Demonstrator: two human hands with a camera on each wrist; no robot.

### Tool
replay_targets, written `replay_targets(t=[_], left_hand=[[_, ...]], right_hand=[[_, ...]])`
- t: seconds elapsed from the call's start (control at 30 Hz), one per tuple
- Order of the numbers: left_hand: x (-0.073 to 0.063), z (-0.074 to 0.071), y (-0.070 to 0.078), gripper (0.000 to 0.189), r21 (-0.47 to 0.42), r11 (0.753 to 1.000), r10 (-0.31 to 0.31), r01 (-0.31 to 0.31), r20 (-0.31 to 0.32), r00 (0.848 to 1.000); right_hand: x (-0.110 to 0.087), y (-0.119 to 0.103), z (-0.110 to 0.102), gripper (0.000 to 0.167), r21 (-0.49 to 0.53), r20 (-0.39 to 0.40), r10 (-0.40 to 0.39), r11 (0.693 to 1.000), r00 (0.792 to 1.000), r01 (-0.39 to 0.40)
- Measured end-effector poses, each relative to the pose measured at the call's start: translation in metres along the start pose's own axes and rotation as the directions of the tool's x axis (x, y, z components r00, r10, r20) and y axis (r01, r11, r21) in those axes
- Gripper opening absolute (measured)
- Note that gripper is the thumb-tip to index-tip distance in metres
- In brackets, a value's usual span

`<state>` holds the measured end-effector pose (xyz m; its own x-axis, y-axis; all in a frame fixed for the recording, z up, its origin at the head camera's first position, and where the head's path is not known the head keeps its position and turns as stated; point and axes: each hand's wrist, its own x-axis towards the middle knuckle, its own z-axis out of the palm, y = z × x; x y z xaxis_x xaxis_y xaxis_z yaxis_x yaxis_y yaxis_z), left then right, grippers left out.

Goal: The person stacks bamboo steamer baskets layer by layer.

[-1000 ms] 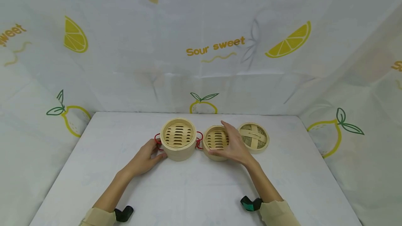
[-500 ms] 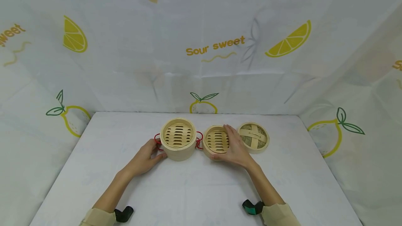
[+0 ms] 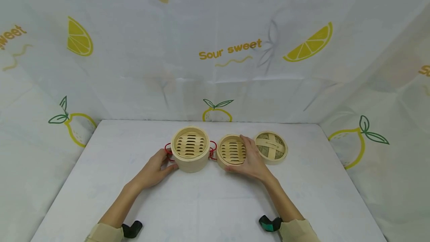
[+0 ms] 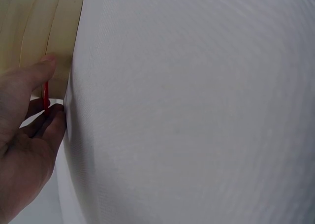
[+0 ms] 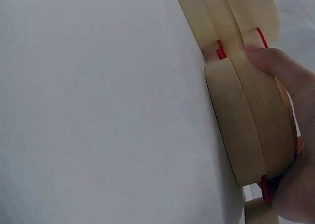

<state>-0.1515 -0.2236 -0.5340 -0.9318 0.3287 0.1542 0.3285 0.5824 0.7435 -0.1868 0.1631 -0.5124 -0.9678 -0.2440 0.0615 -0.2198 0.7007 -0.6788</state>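
Two bamboo steamers stand side by side in the head view. My left hand (image 3: 156,168) rests at the left side of the taller, stacked bamboo steamer (image 3: 190,164); in the left wrist view its thumb lies against the wall, the fingertips beside a red cord loop (image 4: 47,96). The smaller bamboo steamer (image 3: 222,163), with a slatted base inside, is right of it. My right hand (image 3: 252,164) grips this one from the right, thumb along the near wall, fingers over the far right rim and partly hidden in the right wrist view.
A woven bamboo lid (image 3: 271,146) lies just right of my right hand. Red cord loops (image 3: 212,150) sit between the two steamers. Everything stands on a white-covered table (image 3: 201,212), with a printed white curtain (image 3: 215,85) behind its far edge.
My right hand has shifted slightly right and toward me; its fingers have come down from above the far rim to the steamer's right side. The left hand and both steamers look unmoved.
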Motion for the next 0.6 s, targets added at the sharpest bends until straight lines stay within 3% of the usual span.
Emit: replay_targets(t=[0.27, 0.6], left_hand=[[-0.0012, -0.0006, 0.0013, 0.049, -0.006, 1.000, 0.020, -0.021, -0.012, 1.000], [-0.0017, -0.0021, 0.0026, 0.047, 0.009, 1.000, 0.001, -0.001, -0.007, 1.000]], right_hand=[[0.0007, 0.0025, 0.0025, 0.131, 0.018, -0.021, 0.001, 1.000, 1.000, -0.001], [-0.0013, -0.0026, 0.0024, 0.132, 0.005, -0.042, 0.018, 1.000, 0.999, -0.018]])
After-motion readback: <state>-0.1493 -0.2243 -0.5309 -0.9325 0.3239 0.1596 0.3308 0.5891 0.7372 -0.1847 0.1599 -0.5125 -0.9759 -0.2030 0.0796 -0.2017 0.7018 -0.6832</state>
